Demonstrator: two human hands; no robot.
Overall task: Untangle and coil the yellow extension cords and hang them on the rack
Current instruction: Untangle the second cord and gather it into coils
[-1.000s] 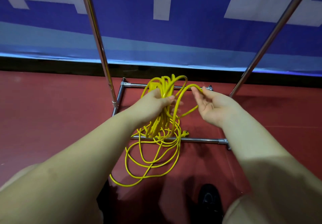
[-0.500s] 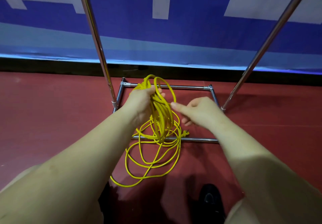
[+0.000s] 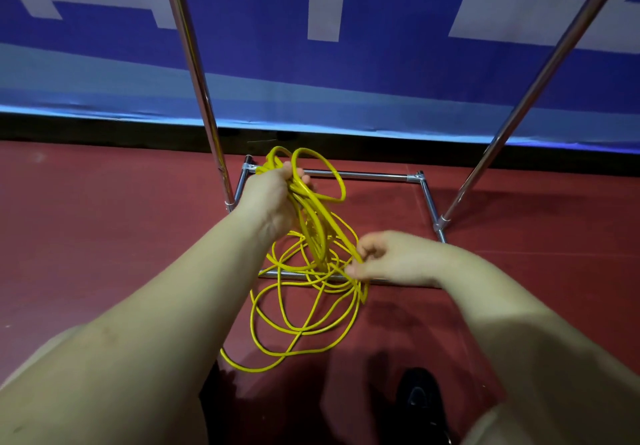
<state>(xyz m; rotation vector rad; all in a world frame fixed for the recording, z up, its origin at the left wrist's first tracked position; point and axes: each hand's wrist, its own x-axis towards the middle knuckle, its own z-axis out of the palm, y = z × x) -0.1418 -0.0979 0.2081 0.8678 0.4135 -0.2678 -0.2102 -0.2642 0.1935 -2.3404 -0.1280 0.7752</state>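
Note:
A yellow extension cord lies in loose loops on the red floor in front of me. My left hand grips a bundle of its loops and holds them up over the rack's base. Lower and to the right, my right hand pinches a strand that runs down from that bundle. The chrome rack stands just behind the cord, its two uprights rising out of the top of the view. The rack's top bar is out of view.
A blue and white banner fills the wall behind the rack. A black shoe stands on the floor at the bottom, near the cord's closest loop. Open red floor spreads left and right of the rack.
My right hand let go of a high loop, came in toward the bundle and dropped lower, where it now pinches a strand. My left hand shifted slightly left with its bundle.

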